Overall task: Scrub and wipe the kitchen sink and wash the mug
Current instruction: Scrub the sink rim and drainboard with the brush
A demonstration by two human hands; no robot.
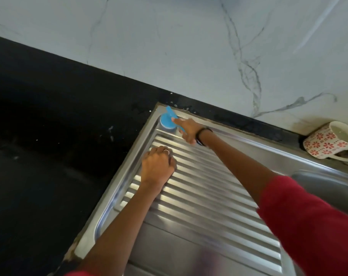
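The right hand (187, 130) grips the handle of a blue scrub brush (167, 121), index finger stretched along it, and the brush's round head presses onto the far corner of the steel sink's ribbed drainboard (209, 196), just beyond the fingertips. A dark band sits on that wrist. The left hand (158, 168) rests on the ribs nearer the body, fingers curled under into a loose fist holding nothing, a ring on one finger. Well off to the right of the right arm, a white mug (331, 141) with red flower print lies tipped on its side at the sink's back edge, near the basin (326, 184). Left of both hands spreads the black counter (49, 136).
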